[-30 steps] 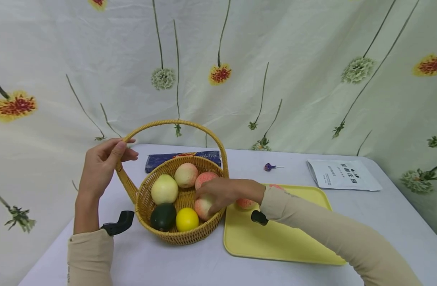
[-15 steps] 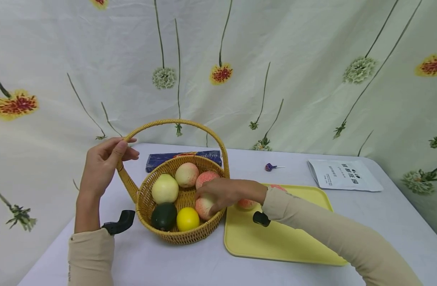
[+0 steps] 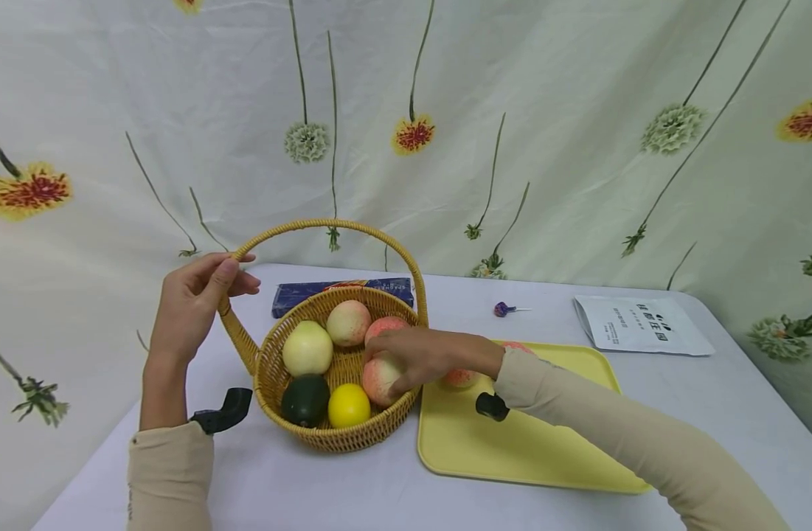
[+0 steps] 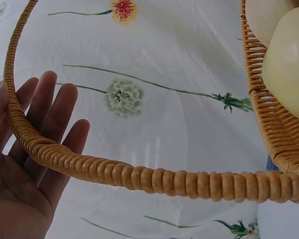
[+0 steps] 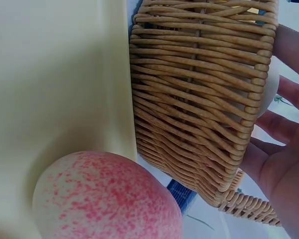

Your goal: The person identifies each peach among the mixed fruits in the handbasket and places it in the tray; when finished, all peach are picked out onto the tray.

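Observation:
A wicker basket (image 3: 339,441) with a tall arched handle (image 3: 332,223) stands on the table. My left hand (image 3: 196,299) pinches the handle's left side between thumb and fingers, the other fingers extended behind it in the left wrist view. Inside the basket my right hand (image 3: 415,359) grips a peach (image 3: 380,380) from above at the right rim, partly covering it. Also in the basket are a whitish peach (image 3: 349,323), a redder peach (image 3: 384,325), a pale yellow-green round fruit (image 3: 307,348), a dark green fruit (image 3: 305,401) and a bright yellow fruit (image 3: 349,405).
Right of the basket lies a yellow tray (image 3: 512,461) bearing a peach (image 3: 460,378) and another reddish fruit (image 3: 517,346) half hidden by the right arm. Behind are a blue spaghetti box (image 3: 306,295), a lollipop (image 3: 501,309) and a white pouch (image 3: 644,324).
Both hands keep their places on the handle and the peach. The whole view shifts slightly; the basket and fruit stay put.

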### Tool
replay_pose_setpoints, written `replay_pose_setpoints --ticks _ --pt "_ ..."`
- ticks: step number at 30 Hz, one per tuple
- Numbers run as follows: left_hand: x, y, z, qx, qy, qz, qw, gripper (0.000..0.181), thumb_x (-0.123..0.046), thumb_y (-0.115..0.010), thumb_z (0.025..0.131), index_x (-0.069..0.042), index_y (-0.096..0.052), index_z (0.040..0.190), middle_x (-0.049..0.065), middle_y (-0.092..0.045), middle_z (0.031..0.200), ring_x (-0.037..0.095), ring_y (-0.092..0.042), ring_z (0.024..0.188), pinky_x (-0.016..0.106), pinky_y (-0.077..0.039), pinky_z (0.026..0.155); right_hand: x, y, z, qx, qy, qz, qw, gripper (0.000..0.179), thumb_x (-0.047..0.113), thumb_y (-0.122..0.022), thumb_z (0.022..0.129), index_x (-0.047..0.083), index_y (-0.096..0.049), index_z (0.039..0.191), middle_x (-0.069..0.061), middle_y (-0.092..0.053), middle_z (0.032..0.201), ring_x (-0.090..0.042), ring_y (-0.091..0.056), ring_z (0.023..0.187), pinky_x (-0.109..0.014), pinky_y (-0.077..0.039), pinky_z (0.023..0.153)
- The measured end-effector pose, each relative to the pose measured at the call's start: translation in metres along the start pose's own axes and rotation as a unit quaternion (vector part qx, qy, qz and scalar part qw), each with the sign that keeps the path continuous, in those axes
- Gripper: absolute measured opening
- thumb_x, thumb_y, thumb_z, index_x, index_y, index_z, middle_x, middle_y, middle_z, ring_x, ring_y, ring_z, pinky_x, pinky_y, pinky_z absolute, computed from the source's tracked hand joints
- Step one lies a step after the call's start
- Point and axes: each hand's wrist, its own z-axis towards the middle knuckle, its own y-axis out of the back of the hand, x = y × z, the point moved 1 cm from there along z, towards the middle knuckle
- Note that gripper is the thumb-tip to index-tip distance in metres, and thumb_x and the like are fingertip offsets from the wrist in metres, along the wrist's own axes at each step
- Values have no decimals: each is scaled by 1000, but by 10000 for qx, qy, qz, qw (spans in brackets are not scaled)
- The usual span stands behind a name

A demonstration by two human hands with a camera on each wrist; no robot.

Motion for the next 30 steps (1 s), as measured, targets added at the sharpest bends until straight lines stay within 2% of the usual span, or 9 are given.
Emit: replay_pose_setpoints --ticks 6,12,16,23,27,30 --pt "0 0 0 -8 -28 -13 10000 28 -23 -51 100 -6 -65 117 -10 -71 83 5 -69 81 14 -51 75 -2 1 -3 -272 65 552 9981 51 27 -76 81 16 -47 122 1 -53 123 -10 -52 103 -23 -45 90" --pt "-1 -1 0 1 -28 -51 10000 28 -23 -51 100 -6 -65 117 -10 -71 83 5 -69 81 14 -51 76 -3 0 -7 -537 50 950 9940 55 23 -75 81 13 -43 125 -1 -49 126 -11 -50 109 -25 -43 96" --pt "-1 -1 0 -4 -25 -48 10000 28 -23 -51 100 -6 -65 117 -11 -71 83 4 -69 81 14 -51 76 -6 -1 -9 -655 -17 1031 9925 59 24 -75 81 11 -41 128 -2 -48 126 -12 -51 110 -25 -43 98" --pt "-2 -1 0 6 -14 -71 10000 29 -23 -51 100 -5 -65 117 -11 -71 83 5 -69 81 14 -52 77 -7 1 -13 -695 -3 954 9930 72 29 -74 82 6 -38 140 -5 -44 138 -14 -50 115 -28 -43 99" --pt "-2 -1 0 10 -18 -91 10000 30 -23 -51 100 -3 -64 118 -11 -71 83 4 -69 81 14 -52 77 -6 3 -15 -639 -35 753 9951 70 30 -70 82 7 -41 141 -5 -41 140 -15 -50 115 -29 -44 97" --pt "-2 -1 0 14 -42 -109 9999 29 -23 -51 100 -3 -64 117 -10 -71 83 5 -69 81 14 -52 77 -5 4 -17 -618 -114 716 9955 65 30 -69 81 13 -46 139 -5 -44 134 -15 -50 110 -28 -46 93"
